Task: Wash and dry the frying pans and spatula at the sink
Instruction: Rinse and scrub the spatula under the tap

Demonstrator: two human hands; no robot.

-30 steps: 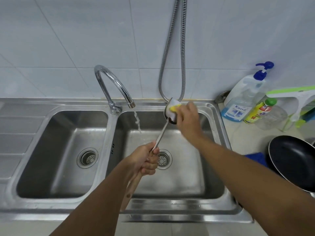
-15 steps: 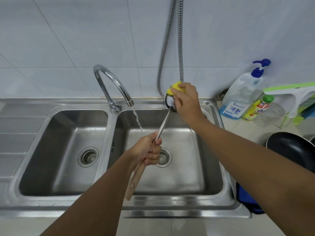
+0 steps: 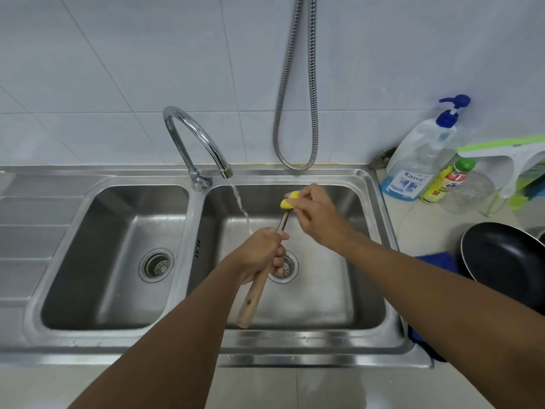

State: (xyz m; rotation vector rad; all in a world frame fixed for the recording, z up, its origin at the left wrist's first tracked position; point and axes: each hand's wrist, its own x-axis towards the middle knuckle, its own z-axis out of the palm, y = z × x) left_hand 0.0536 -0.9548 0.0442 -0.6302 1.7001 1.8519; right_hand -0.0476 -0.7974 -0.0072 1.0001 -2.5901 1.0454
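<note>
Scrubbing's dropped lower now: right hand [image 3: 315,211] pinching the sponge [image 3: 288,201] over the spatula [image 3: 251,301] head, I think, left hand [image 3: 261,255] gripping its handle. Rinse next, probably.

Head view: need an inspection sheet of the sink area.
Surface: double steel sink; tap running into the right basin.
Job's things: spatula held over the right basin; black frying pan on the counter, right.
Clutter: pump bottle, yellow bottle, blue cloth beside the sink.
Hands: left hand grips the spatula handle; right hand holds a yellow sponge at its head end.
Cables: nothing seen; a metal hose hangs looped on the wall.
Surroundings: white tiled wall.
</note>
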